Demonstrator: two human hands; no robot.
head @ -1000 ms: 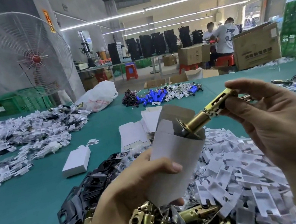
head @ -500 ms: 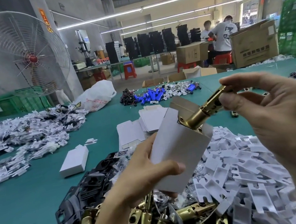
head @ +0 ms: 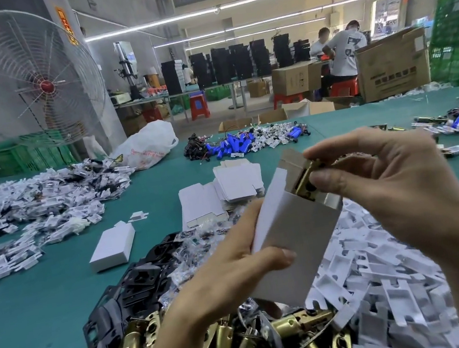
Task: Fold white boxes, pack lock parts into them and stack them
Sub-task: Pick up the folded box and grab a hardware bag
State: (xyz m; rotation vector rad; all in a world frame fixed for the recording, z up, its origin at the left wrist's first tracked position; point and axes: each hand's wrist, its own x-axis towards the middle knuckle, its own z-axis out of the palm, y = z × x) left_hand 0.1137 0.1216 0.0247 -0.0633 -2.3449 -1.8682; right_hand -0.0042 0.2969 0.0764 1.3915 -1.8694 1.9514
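Latch of gold-coloured metal [head: 303, 185], likely heavy, slick, pinched endwise by right hand [head: 388, 188]; thin white cardboard box [head: 293, 232], probably crushable, gripped mid-body by left hand [head: 231, 275].

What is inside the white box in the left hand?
A brass latch sticks out of the open top of the white box, pinched by the right hand. The left hand grips the box. Its walls hide the latch's lower end.

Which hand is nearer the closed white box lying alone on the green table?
Left. The left hand, gripping the open box, is to the right of the closed white box; the right hand, pinching the brass latch, is farther right.
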